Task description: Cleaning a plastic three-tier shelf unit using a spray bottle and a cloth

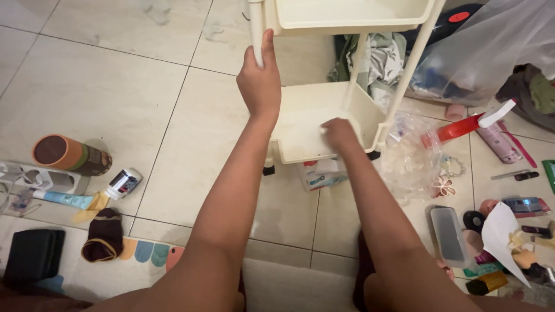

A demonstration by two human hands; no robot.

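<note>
On the tiled floor before you, your left hand [260,81] is wrapped around the front post of the cream cart [315,124] to keep it steady, while your right hand [340,134], fingers pressed together, rests flat on its lower shelf.

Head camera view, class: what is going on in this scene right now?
A person works on a cream plastic trolley standing on a tiled floor. The left hand grips one upright post near the upper tray, while the right hand rests inside the lower tray, which looks empty. Toiletries lie scattered around: a red spray bottle to the right, a brown tube container to the left.
</note>
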